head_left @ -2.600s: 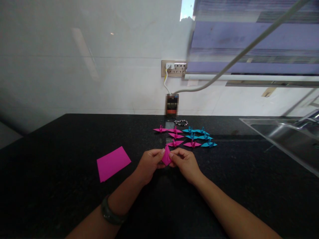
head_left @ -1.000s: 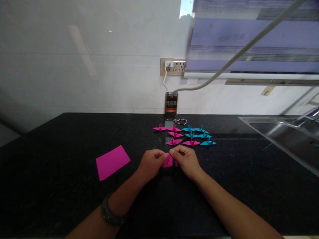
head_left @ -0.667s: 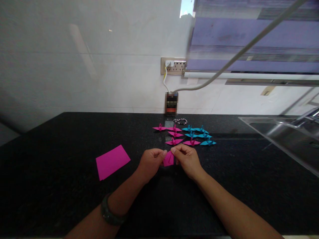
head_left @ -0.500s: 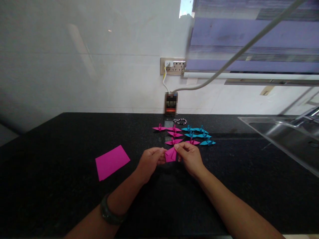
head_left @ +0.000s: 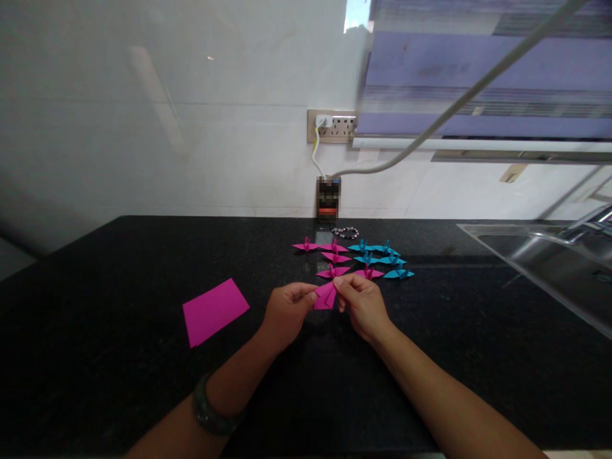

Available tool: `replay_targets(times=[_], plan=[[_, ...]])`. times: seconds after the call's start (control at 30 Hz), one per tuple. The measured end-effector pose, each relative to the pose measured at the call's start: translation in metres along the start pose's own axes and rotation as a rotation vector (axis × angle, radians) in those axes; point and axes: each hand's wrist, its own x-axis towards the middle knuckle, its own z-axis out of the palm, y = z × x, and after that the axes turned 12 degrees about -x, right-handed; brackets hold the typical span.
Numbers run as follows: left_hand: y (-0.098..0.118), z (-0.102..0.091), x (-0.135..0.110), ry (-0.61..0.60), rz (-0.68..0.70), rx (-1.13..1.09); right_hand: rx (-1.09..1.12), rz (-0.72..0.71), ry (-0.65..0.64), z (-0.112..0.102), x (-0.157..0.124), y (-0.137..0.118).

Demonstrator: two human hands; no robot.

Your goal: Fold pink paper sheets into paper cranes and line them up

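Observation:
A small folded pink paper piece (head_left: 326,297) is pinched between both my hands just above the black countertop (head_left: 119,280). My left hand (head_left: 285,312) grips its left side with curled fingers; a dark bracelet sits on that wrist. My right hand (head_left: 362,304) pinches its upper right corner between thumb and forefinger. Just beyond my fingers lie several finished pink paper cranes (head_left: 333,257) and several blue paper cranes (head_left: 382,260) in rows.
A flat pink paper sheet (head_left: 213,310) lies to the left. A beaded bracelet (head_left: 345,233) and a small device (head_left: 327,199) on a cable sit by the wall under a socket strip (head_left: 331,125). A steel sink (head_left: 549,261) is at right.
My hands have worked the pink piece: it went from a tall pointed shape to a wider spread one. My right hand shifted up to its top right corner.

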Motion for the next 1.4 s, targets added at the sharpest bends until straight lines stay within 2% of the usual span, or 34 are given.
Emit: replay_targets(times=[0.33,0.5,0.7,0.83,1.17,1.4], plan=[[0.001,0.000,0.000,-0.072,-0.100,-0.103,-0.051,-0.030,0.051,0.000,0.001,0.000],[-0.001,-0.002,0.001,-0.104,-0.158,-0.049,-0.124,-0.037,-0.016,0.000,-0.002,-0.003],[-0.001,-0.004,0.002,-0.103,-0.151,0.071,-0.204,-0.057,-0.050,-0.002,-0.004,-0.006],[-0.001,-0.005,0.001,-0.155,-0.142,0.105,-0.242,-0.056,-0.099,-0.002,-0.004,-0.007],[-0.002,-0.007,0.001,-0.219,-0.192,0.014,-0.310,-0.078,-0.173,0.000,-0.006,-0.009],[-0.004,-0.009,0.003,-0.166,-0.085,0.150,-0.342,-0.081,-0.185,0.000,-0.007,-0.009]])
